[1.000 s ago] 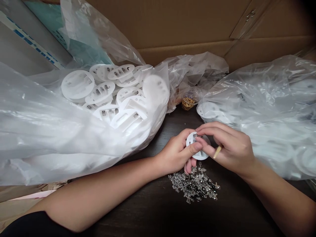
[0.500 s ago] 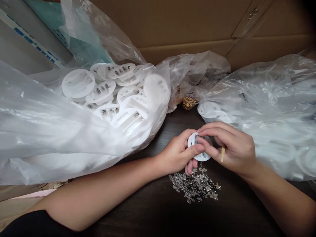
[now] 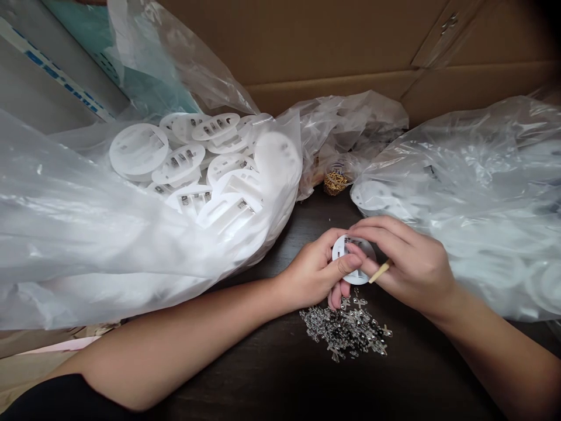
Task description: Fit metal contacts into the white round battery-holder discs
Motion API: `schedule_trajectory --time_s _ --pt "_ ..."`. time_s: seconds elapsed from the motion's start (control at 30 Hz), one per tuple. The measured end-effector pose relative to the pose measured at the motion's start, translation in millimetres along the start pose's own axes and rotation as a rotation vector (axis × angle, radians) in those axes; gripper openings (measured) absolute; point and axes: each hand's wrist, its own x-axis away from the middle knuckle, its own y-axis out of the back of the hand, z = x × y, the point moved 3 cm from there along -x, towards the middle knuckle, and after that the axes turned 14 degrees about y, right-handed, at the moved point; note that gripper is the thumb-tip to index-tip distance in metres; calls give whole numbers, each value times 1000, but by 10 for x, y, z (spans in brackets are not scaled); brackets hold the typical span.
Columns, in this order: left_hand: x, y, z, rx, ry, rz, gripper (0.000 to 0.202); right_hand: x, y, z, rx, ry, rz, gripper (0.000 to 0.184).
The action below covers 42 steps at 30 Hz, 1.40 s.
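- Far left of the disc [image 3: 350,261], a clear bag [image 3: 87,245] sags on the dark table [image 3: 284,374], with loose discs [image 3: 188,169] heaped at its mouth.
- Just left of the disc, the left hand [image 3: 313,272] grips it: the thumb presses on its face and the fingers curl under its edge.
- The disc itself is held a little above the table, between the two hands, face up.
- Below the disc, near it, a pile of metal clips [image 3: 346,327] lies on the table.
- Above the disc, well apart, gold parts [image 3: 335,182] sit beside crumpled plastic.
- Just right of the disc, the right hand [image 3: 412,266] bends its fingers over the top edge and pinches a thin stick [image 3: 379,271], whose tip touches the disc.
- Far right of the disc, a second bag [image 3: 473,193] lies closed over more white parts.
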Motion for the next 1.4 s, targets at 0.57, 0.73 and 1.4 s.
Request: schedule_trajectory --time_s 0.57,0.73,1.4 --pt "-7 -3 -23 60 -23 -37 54 49 -6 -30 -100 3 80 24" --pt "-13 24 -81 91 16 -66 65 -31 48 -36 -291 -169 -178 23" --pt "-22 32 -66 38 21 -137 60 -629 -295 -143 -1459 -602 -600 67"
